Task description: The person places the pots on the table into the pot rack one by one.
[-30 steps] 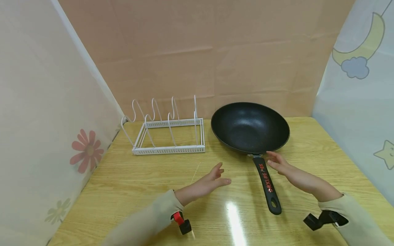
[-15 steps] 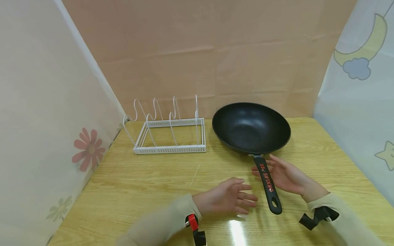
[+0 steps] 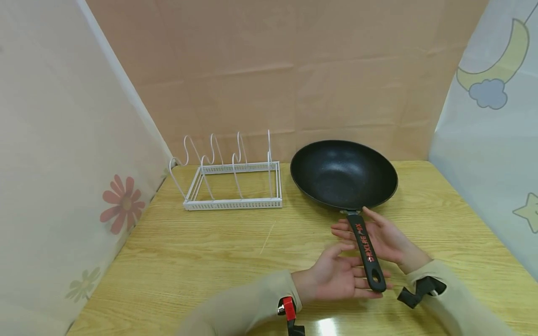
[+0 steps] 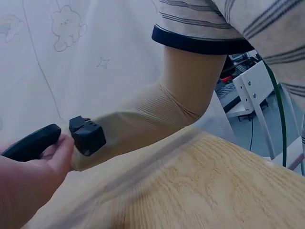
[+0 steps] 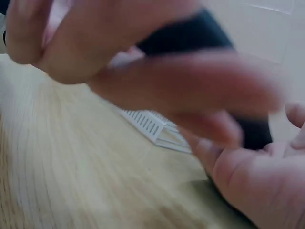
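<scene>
A black wok [image 3: 342, 172] sits on the table with its handle [image 3: 365, 249] pointing toward me; red lettering runs along the handle. My left hand [image 3: 336, 275] lies palm up beneath the handle's end, fingers extended past it. Farther up, near the pan, my right hand [image 3: 388, 240] has its palm facing the handle, with fingers passing underneath and the thumb up beside the pan's base. The handle hides parts of both hands' fingers. In the left wrist view the dark handle end [image 4: 35, 143] rests over the left hand [image 4: 28, 186]. Blurred fingers fill much of the right wrist view.
A white wire rack [image 3: 233, 204] with several upright loops stands left of the wok on the wooden table [image 3: 201, 252]. A brown paper wall [image 3: 294, 70] closes off the back. Patterned sheets hang at both sides. A white chair [image 4: 250, 88] shows beyond the table edge.
My left hand has moved right, turned palm up and come under the handle's end. My right hand has shifted left, its fingers now beneath the handle. The wok stays in place.
</scene>
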Available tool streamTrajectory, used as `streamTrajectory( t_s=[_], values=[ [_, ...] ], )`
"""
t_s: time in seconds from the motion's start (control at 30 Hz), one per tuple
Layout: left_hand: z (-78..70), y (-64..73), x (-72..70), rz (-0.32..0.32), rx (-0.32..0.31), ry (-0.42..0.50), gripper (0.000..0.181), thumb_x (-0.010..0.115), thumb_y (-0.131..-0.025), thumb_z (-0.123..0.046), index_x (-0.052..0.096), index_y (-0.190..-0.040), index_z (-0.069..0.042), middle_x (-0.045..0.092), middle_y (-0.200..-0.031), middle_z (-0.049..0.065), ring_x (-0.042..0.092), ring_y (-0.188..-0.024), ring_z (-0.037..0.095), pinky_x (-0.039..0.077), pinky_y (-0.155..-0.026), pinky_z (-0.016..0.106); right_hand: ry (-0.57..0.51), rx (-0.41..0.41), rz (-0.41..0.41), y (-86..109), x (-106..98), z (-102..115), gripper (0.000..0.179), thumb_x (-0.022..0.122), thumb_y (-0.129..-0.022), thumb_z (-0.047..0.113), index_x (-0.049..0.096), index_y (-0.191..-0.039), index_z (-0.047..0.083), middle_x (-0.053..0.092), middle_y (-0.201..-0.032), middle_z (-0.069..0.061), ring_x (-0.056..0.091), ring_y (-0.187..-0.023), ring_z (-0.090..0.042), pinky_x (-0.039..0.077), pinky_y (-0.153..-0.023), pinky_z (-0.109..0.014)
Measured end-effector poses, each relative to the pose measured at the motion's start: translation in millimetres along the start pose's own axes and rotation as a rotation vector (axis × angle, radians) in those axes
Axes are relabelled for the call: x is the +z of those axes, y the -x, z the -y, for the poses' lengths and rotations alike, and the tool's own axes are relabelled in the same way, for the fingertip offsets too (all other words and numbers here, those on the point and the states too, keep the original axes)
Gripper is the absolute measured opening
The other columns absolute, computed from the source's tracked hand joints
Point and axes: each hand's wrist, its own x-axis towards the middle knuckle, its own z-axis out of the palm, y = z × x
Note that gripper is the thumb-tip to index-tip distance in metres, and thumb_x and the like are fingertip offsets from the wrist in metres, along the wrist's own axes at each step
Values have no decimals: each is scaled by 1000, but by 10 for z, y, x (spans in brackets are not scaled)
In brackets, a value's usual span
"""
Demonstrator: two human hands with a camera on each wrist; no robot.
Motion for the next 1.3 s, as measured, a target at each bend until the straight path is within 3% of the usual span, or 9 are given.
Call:
streamTrajectory(
  t_s=[0.23,0.33,0.4,0.47,0.53,0.63,0.8,1.03,1.3],
  values=[
    [54,-118,90,-26,17,17,60,34,-97,-30,34,-147,2,26,-155,30,19,-146,43,12,-118,53,-81,-71,26,-48,-40,-51,88,-7,-100,54,34,-148,-8,35,-153,-25,29,-146,-30,12,-119,-36],
    [67,-146,133,-58,18,20,45,35,-97,-24,44,-136,-4,41,-145,27,31,-142,40,13,-118,53,-110,-85,10,-52,-28,-56,84,-3,-102,51,39,-144,-9,42,-147,-27,38,-141,-32,19,-118,-37],
    [72,-159,157,-85,21,20,31,36,-98,-20,50,-123,-9,52,-129,18,45,-129,34,15,-118,52,-111,-89,2,-64,-19,-56,82,-3,-104,48,42,-141,-8,48,-142,-27,45,-136,-33,25,-117,-38],
    [76,-169,179,-100,26,14,19,36,-99,-17,51,-111,-13,55,-110,7,52,-111,23,17,-118,50,-100,-86,9,-77,-17,-55,80,-5,-103,46,44,-140,-6,52,-138,-25,49,-132,-32,30,-115,-39],
    [80,-177,193,-96,29,-1,14,36,-102,-15,49,-106,-15,52,-98,2,50,-95,16,20,-117,46,-94,-81,20,-86,-16,-59,80,-8,-103,44,44,-139,-4,54,-135,-22,54,-126,-30,35,-112,-38],
    [84,-185,207,-87,31,-35,11,35,-105,-15,45,-104,-16,47,-90,-3,44,-84,11,34,-105,36,-84,-84,30,-98,-22,-70,77,-9,-102,44,42,-137,-1,55,-126,-16,58,-112,-24,43,-102,-33],
    [75,-185,223,-74,46,-78,14,31,-109,-19,42,-102,-17,42,-86,-5,40,-79,8,39,-80,23,-90,-118,5,-152,-6,-88,66,-2,-103,45,41,-126,1,51,-104,-9,47,-84,-14,47,-83,-28],
    [38,-184,227,-52,84,-117,14,23,-110,-23,36,-108,-19,38,-87,-6,37,-78,7,35,-76,22,-171,-144,-5,-228,40,-107,52,7,-108,39,42,-118,1,31,-86,0,30,-73,-10,48,-76,-27],
    [23,-156,174,-22,56,-177,16,23,-110,-20,38,-106,-21,36,-85,-5,35,-76,8,32,-73,25,-122,-156,-13,-252,39,-134,48,4,-108,30,42,-114,2,33,-84,0,27,-70,-9,48,-74,-25]
  ],
)
